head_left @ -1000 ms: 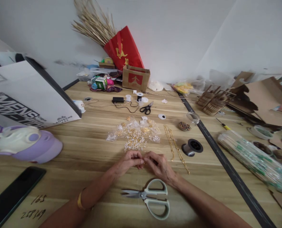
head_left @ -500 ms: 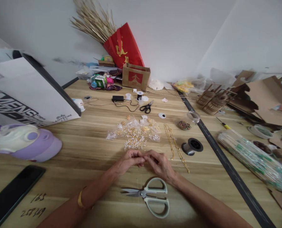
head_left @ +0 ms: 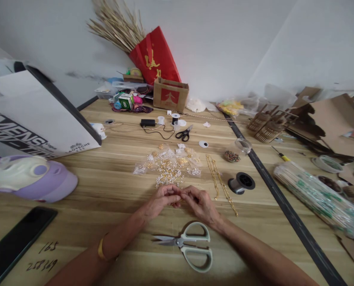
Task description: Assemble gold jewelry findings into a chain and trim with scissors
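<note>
Fingertips of the left hand (head_left: 162, 200) and right hand (head_left: 201, 204) meet low over the wooden surface (head_left: 111, 190), both curled narrow and pinching a small gold piece (head_left: 176, 203) too tiny to make out. Just beyond them lies a pile of gold and silver findings (head_left: 168, 167). A gold chain (head_left: 220, 184) and a wire spool (head_left: 241, 183) lie to the right, and white-handled scissors (head_left: 191, 246) lie near the wrists.

**Pale Walls, Wooden Worktops**

A plain white wall (head_left: 224, 47) rose behind the work surface, with a dark scuff (head_left: 75, 74) low on its left. The light wooden table (head_left: 111, 190) showed long grain. A black strip (head_left: 287, 206) ran diagonally between it and a second wooden table (head_left: 326, 238) on the right. Soft, even light left only faint shadows.
</note>
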Demonstrator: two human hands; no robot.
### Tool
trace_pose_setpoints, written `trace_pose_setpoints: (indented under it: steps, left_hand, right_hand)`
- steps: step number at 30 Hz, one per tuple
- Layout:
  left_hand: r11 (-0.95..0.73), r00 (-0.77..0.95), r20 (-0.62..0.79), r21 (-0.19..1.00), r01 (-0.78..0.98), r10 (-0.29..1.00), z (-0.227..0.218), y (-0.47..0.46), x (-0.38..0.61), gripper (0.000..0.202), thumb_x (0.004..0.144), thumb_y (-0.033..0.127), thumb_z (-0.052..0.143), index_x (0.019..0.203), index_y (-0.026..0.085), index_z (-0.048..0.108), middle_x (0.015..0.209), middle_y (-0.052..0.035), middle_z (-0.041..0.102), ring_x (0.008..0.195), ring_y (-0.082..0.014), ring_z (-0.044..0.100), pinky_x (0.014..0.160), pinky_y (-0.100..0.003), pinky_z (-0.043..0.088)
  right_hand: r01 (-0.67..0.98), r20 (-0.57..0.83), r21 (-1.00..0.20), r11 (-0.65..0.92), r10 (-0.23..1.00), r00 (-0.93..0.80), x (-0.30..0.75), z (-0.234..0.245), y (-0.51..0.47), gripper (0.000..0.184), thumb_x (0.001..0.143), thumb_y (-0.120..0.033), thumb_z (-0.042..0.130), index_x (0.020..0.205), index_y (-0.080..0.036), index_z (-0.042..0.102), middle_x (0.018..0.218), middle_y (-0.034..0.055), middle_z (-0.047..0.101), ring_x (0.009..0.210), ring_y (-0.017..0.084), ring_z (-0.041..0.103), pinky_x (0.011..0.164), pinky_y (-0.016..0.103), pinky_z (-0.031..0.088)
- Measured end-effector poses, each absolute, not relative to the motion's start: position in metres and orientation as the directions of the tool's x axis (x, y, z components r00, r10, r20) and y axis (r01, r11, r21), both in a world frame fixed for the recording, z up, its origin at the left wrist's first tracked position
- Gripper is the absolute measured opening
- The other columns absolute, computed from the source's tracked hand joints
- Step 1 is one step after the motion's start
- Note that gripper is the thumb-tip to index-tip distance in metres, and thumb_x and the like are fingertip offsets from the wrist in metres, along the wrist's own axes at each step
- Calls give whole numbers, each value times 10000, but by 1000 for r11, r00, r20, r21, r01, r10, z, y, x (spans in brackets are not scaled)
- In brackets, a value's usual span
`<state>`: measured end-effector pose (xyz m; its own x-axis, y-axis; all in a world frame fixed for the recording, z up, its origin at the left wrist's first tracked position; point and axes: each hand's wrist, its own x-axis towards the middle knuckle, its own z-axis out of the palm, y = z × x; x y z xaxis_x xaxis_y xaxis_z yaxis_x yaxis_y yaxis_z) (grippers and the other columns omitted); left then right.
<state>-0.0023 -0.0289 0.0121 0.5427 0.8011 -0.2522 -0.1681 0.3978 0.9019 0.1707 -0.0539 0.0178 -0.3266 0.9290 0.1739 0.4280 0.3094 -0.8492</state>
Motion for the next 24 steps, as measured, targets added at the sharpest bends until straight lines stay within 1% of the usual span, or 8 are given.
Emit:
trace_pose_setpoints:
  steps: [6,11,14,18,21,24]
  left_hand:
    - [329,531,-222,937,-115,818,13,-27,-2,282,597,260,763,777,120,596,669,-1,605,622,-106,552,599,-228,433]
    - [236,482,-176,969,-68,859,8,-27,1,287,566,183,754,784,122,578,695,-3,606,654,-106,550,626,-227,439]
    - [147,422,-126,989,-18,898,6,-29,4,247,595,148,704,793,126,558,693,0,594,643,-105,545,618,-227,443]
    - [-9,348,-29,994,108,937,7,-33,6,138,640,104,615,751,143,542,666,7,573,620,-106,541,599,-223,449]
    - [-128,329,50,967,219,943,7,-36,6,96,655,88,583,713,153,542,649,8,574,601,-105,547,587,-215,453]
    - [-210,312,114,933,294,943,7,-36,6,90,667,85,573,712,159,552,658,6,590,598,-106,560,588,-209,462]
  right_hand:
    - [406,130,-881,243,949,-285,171,19,-53,310,882,-402,475,806,-132,606,563,-28,500,493,77,366,476,199,292]
    - [351,97,-917,192,958,-270,171,18,-50,281,867,-382,500,785,-132,600,545,-48,416,500,77,340,473,204,260]
    - [328,83,-930,168,963,-257,170,17,-50,267,862,-364,508,764,-131,595,543,-51,403,501,77,335,480,207,258]
    - [324,67,-935,145,969,-240,170,15,-50,256,857,-356,509,757,-134,588,529,-57,376,494,80,320,478,212,250]
    - [331,62,-933,142,969,-240,170,14,-50,238,853,-345,510,761,-138,581,523,-62,361,495,82,322,483,212,254]
    - [336,58,-932,138,970,-236,171,12,-49,229,851,-339,507,757,-142,574,523,-62,367,499,83,334,488,211,261]
